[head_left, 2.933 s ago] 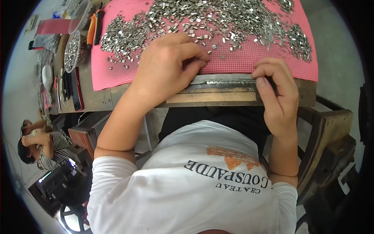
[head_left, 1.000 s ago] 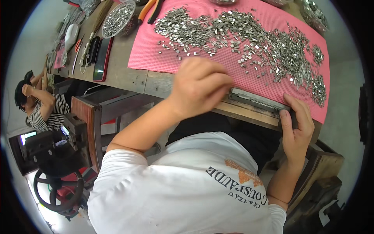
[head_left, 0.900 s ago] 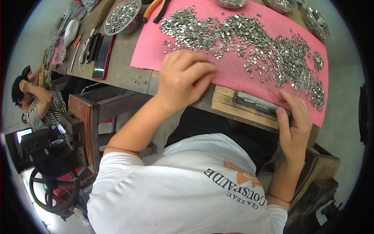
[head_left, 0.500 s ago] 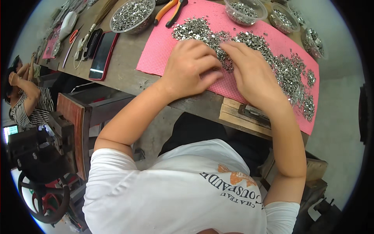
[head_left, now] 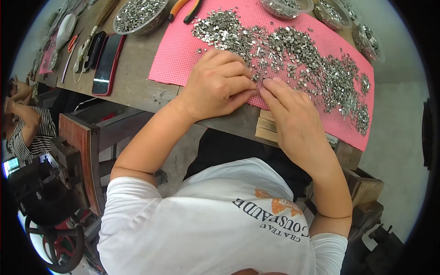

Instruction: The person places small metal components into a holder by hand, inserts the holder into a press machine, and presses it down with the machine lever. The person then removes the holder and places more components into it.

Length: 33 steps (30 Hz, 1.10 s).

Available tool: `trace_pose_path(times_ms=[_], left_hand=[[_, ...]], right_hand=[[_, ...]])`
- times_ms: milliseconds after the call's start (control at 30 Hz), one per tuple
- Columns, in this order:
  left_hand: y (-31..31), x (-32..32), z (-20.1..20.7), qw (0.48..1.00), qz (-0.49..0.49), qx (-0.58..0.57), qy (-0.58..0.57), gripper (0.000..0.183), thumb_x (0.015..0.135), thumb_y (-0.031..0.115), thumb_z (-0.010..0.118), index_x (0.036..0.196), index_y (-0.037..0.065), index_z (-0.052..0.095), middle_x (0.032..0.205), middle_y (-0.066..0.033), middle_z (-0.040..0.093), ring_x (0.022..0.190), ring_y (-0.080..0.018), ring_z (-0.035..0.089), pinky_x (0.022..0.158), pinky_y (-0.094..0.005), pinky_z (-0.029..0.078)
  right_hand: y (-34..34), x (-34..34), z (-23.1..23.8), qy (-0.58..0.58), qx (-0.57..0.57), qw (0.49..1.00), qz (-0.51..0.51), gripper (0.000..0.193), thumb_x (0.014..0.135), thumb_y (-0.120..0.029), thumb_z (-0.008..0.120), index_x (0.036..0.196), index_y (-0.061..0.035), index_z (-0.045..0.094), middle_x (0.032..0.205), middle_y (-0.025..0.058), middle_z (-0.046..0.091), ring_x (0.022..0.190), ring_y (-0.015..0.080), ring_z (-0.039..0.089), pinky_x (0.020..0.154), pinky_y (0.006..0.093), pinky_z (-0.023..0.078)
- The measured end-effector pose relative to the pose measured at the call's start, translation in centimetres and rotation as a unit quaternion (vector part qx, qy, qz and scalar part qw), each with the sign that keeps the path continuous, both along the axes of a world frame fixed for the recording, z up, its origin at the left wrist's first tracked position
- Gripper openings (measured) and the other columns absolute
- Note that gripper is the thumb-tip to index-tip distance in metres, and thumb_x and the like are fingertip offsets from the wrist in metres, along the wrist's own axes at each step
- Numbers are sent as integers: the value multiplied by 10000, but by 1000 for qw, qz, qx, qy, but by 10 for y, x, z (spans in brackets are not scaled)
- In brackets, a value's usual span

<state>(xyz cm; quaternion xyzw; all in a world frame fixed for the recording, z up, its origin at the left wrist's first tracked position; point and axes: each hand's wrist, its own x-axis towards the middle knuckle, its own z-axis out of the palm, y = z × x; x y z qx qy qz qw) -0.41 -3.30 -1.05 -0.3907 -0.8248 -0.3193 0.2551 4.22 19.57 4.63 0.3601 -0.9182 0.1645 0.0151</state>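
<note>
Small shiny metal pieces (head_left: pixel 293 43) lie spread in a loose band over a pink textured mat (head_left: pixel 172 62). At the mat's near edge my left hand (head_left: pixel 220 85) is closed, its fingers curled and its thumb tip close to the index finger. Just to its right, my right hand (head_left: pixel 295 112) rests with fingers bent together and tips down by the mat. The fingertips of both hands almost meet beside a few loose pieces. Whatever the fingers hold is too small or hidden to make out.
Clear tubs (head_left: pixel 140 17) of metal pieces stand at the back left and along the far right. Orange-and-black pliers (head_left: pixel 192 11) lie at the mat's far edge. A red-edged phone (head_left: pixel 108 64) lies on the wooden table (head_left: pixel 133 85) at left. Another person (head_left: pixel 32 128) sits far left.
Both hands have drawn back from the pile toward the mat's near edge, the right one more. Their fingertips have come closer together. Pieces they covered now show, scattered more thinly.
</note>
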Motion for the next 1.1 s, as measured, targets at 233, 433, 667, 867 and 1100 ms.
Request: trace_pose_path(times_ms=[233, 433, 667, 867, 1100], left_hand=[[-1, 4, 6, 999, 42, -3, -12, 169, 699, 126, 881, 833, 136, 779, 891, 13, 720, 945, -205, 678, 813, -359, 489], [13, 6, 11, 997, 44, -18, -66, 192, 720, 131, 872, 900, 159, 810, 928, 15, 701, 962, -214, 648, 836, -369, 495], [17, 5, 27, 992, 61, -96, -56, 171, 744, 143, 858, 895, 152, 779, 935, 12, 681, 979, -224, 626, 864, -384, 484], [15, 14, 25, 990, 73, -111, -40, 176, 744, 190, 861, 860, 150, 734, 914, 22, 680, 956, -226, 620, 850, -386, 439], [17, 21, 28, 989, 68, -120, -46, 205, 728, 240, 873, 844, 156, 726, 903, 25, 666, 954, -223, 613, 861, -393, 423]], right_hand=[[28, 10, 4, 0, -39, 999, -33, 354, 824, 12, 642, 1172, -11, 703, 1246, 138, 691, 1191, 332, 639, 1013, 441, 472], [41, 9, 5, 33, -95, 990, -101, 244, 853, 17, 691, 1089, -38, 719, 1022, 111, 724, 957, 304, 673, 883, 411, 472], [35, -1, 2, 44, -106, 986, -124, 96, 870, -47, 734, 964, -59, 718, 904, 77, 700, 864, 286, 646, 812, 404, 451], [24, -18, -14, 78, -106, 983, -131, 70, 845, -97, 770, 884, -62, 724, 847, 77, 647, 862, 288, 618, 805, 412, 457], [15, -25, -14, 98, -46, 985, -132, 55, 857, -85, 742, 882, -46, 711, 861, 101, 628, 903, 308, 624, 816, 433, 481]])
